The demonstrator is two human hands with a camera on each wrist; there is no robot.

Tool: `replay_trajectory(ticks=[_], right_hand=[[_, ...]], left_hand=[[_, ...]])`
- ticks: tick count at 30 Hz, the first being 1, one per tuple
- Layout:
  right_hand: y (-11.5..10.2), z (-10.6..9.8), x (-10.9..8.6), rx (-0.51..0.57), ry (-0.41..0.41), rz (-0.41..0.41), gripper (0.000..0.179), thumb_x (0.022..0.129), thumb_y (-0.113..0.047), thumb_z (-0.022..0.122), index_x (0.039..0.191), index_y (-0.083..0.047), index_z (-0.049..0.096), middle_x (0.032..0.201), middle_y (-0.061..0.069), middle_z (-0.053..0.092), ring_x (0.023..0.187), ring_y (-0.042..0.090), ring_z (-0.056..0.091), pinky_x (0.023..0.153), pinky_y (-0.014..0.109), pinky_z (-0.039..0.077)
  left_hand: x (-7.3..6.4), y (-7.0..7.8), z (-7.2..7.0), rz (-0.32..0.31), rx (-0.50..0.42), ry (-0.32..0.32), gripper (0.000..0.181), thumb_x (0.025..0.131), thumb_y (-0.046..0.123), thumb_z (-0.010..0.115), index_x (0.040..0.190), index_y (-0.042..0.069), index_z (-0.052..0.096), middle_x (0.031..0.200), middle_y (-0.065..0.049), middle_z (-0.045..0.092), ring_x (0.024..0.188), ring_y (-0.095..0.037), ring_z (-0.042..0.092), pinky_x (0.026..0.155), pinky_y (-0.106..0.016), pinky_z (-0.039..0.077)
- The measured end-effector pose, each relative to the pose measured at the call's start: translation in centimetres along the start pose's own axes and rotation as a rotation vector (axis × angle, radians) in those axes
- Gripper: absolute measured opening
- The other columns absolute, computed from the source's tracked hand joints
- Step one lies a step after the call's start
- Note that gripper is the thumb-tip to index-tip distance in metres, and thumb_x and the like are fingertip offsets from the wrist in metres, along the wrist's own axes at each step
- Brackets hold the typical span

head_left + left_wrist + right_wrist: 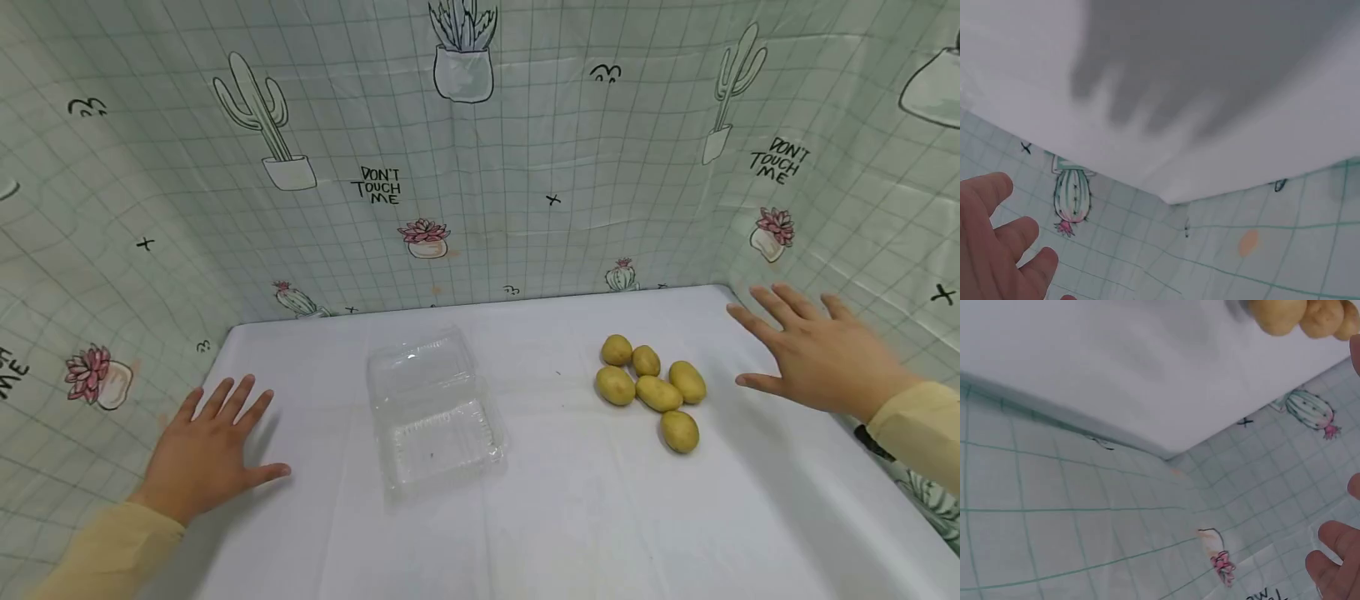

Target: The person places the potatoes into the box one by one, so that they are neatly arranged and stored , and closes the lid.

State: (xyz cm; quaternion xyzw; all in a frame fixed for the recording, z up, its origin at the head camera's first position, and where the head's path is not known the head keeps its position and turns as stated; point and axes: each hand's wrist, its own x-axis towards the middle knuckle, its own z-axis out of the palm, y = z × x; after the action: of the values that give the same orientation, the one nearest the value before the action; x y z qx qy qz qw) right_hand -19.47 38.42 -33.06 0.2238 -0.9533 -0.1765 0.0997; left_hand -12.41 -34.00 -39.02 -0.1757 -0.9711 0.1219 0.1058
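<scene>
My left hand (198, 458) hovers palm down over the left side of the white table, fingers spread, holding nothing. To its right lies a clear plastic clamshell box (442, 437), its lid (420, 362) folded back toward the far edge. My right hand (832, 354) is spread over the table's right side, also holding nothing. Several small yellow potatoes (659, 393) lie in a loose group left of that hand, one potato (679, 432) closer to the front. In the right wrist view some potatoes (1277, 314) show at the top edge.
The table (562, 517) is covered in a white cloth. Behind it and along both sides hangs a checked curtain (510, 142) with cactus drawings, close to the table's edges. A small dark object (873, 442) shows under the right sleeve.
</scene>
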Motion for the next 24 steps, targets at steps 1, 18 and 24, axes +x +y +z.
replay_trajectory(ticks=[1, 18, 24], right_hand=[[-0.3, -0.2, 0.4, 0.009, 0.0, -0.008, 0.098, 0.081, -0.068, 0.068, 0.154, -0.01, 0.038, 0.155, 0.027, 0.031, 0.14, 0.047, 0.028, 0.104, 0.075, 0.02], [-7.8, -2.5, 6.3, 0.153, -0.031, -0.136, 0.092, 0.089, -0.066, 0.06, 0.158, -0.011, 0.031, 0.157, 0.025, 0.029, 0.143, 0.045, 0.026, 0.107, 0.07, 0.025], [-10.9, -3.1, 8.3, 0.204, -0.046, -0.181, 0.091, 0.09, -0.063, 0.061, 0.158, -0.012, 0.029, 0.157, 0.023, 0.031, 0.144, 0.042, 0.027, 0.107, 0.066, 0.03]], left_hand=[[0.0, 0.2, 0.1, -0.001, -0.005, 0.006, 0.106, 0.074, 0.083, 0.058, 0.143, 0.002, 0.053, 0.148, -0.028, 0.042, 0.135, -0.048, 0.039, 0.109, -0.067, 0.023], [2.1, 5.2, -0.5, -0.013, -0.14, -0.016, 0.104, 0.079, 0.084, 0.052, 0.149, 0.006, 0.047, 0.153, -0.025, 0.037, 0.14, -0.045, 0.033, 0.112, -0.062, 0.02], [2.7, 7.5, -0.7, -0.015, -0.212, -0.001, 0.101, 0.081, 0.081, 0.054, 0.15, 0.007, 0.046, 0.154, -0.023, 0.037, 0.141, -0.043, 0.033, 0.113, -0.06, 0.02]])
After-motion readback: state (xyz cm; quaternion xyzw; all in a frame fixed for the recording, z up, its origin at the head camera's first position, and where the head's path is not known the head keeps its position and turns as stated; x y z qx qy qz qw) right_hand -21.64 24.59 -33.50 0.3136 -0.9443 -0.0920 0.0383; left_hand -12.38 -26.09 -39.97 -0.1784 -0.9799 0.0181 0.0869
